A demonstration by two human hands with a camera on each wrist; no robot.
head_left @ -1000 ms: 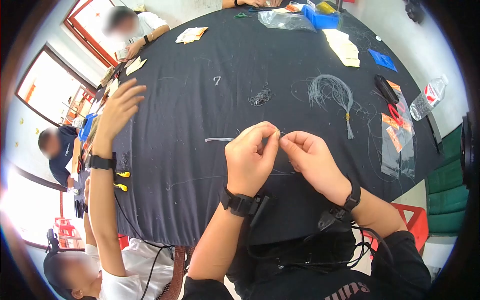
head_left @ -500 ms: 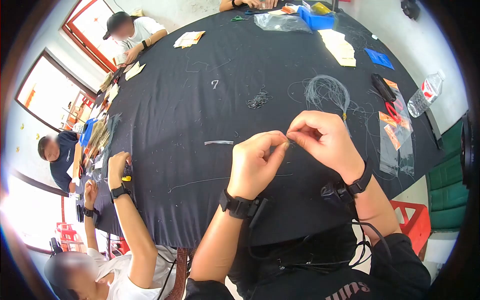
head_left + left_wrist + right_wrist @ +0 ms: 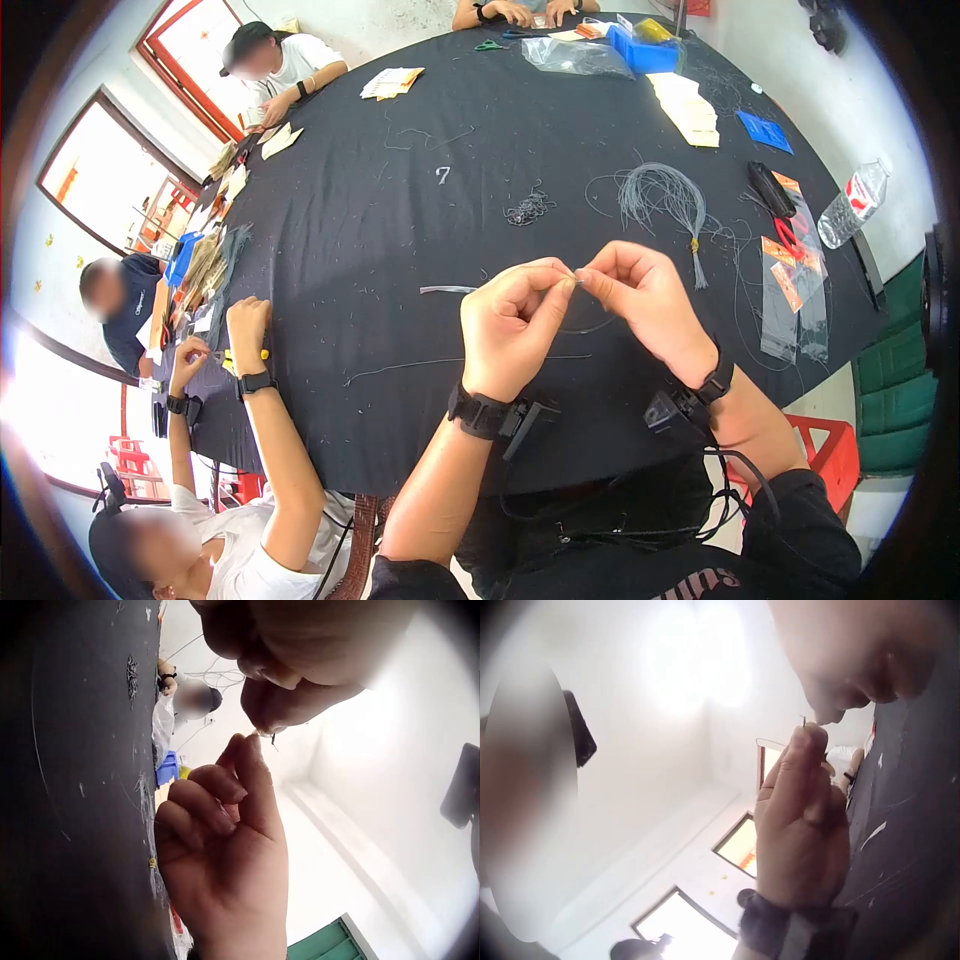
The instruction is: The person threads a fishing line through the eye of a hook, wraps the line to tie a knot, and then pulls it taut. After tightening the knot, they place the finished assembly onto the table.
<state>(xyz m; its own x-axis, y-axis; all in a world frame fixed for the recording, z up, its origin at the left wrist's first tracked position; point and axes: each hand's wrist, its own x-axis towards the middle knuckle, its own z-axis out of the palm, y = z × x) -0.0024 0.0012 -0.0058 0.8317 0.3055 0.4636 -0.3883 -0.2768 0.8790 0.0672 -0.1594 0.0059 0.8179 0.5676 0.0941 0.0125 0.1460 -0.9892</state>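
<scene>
In the head view my left hand (image 3: 510, 325) and right hand (image 3: 650, 310) meet fingertip to fingertip above the black table. Thumb and forefinger of the left hand pinch a small dark fish hook (image 3: 274, 741), mostly hidden, a thin end standing out. From close by, the right hand pinches fine clear fishing line (image 3: 590, 330), which curves below its fingers. Behind the left hand lies a short clear tube (image 3: 445, 290). A loose strand of line (image 3: 420, 368) stretches across the cloth nearer me. A pile of dark hooks (image 3: 530, 205) lies farther out.
A tied bundle of clear line (image 3: 665, 195) lies right of the hooks. Farther right are red scissors (image 3: 790, 238), plastic packets (image 3: 780, 310) and a water bottle (image 3: 855, 205). At left another person's hand (image 3: 248, 325) is near a yellow-handled tool (image 3: 262, 356).
My right hand rose and swung outward, then came back lower, its fingertips still at the left hand's. The neighbour's raised arm came down to the table. A line strand now lies beyond the number 7.
</scene>
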